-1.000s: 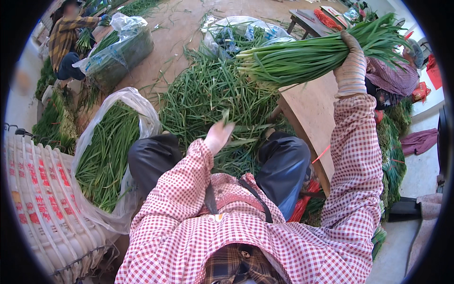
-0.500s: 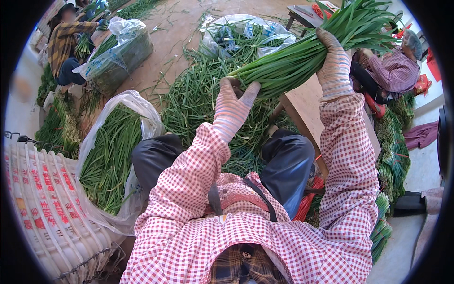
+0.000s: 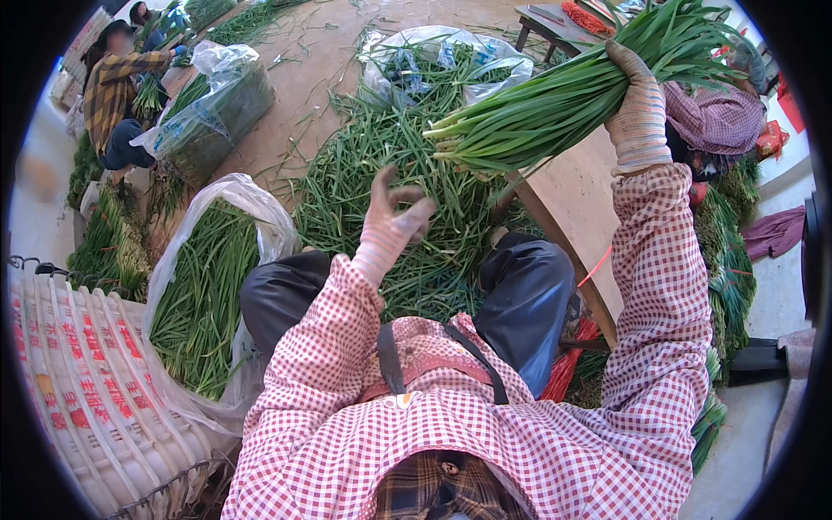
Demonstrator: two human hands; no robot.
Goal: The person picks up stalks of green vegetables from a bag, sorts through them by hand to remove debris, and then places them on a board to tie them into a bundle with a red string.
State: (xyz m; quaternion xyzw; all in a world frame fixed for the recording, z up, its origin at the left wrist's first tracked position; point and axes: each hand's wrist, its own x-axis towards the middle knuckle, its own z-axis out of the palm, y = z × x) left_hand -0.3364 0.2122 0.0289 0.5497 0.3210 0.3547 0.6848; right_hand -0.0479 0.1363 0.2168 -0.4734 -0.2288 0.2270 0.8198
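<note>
A thick bunch of long green garlic chives (image 3: 546, 113) is held up at the right, its pale cut ends pointing left and its leaf tips reaching to the upper right. My right hand (image 3: 637, 108), in a striped work glove, is wrapped round the middle of the bunch. My left hand (image 3: 392, 217), gloved the same way, hangs apart from the bunch, below and left of its cut ends. Its fingers are spread and slightly curled, with nothing in them. Beneath both hands lies a heap of loose chives (image 3: 364, 165) spread over the floor in front of my knees.
A clear bag of chives (image 3: 208, 295) stands left of my knee, beside a white woven sack (image 3: 87, 373). Farther off are another full plastic bag (image 3: 212, 113) and an open one (image 3: 446, 43). A wooden board (image 3: 576, 208) stands by my right knee. Co-workers sit at far left and right.
My left hand has let go of the cut ends and dropped down and left, its fingers opening. My right hand has moved slightly up and right with the chives.
</note>
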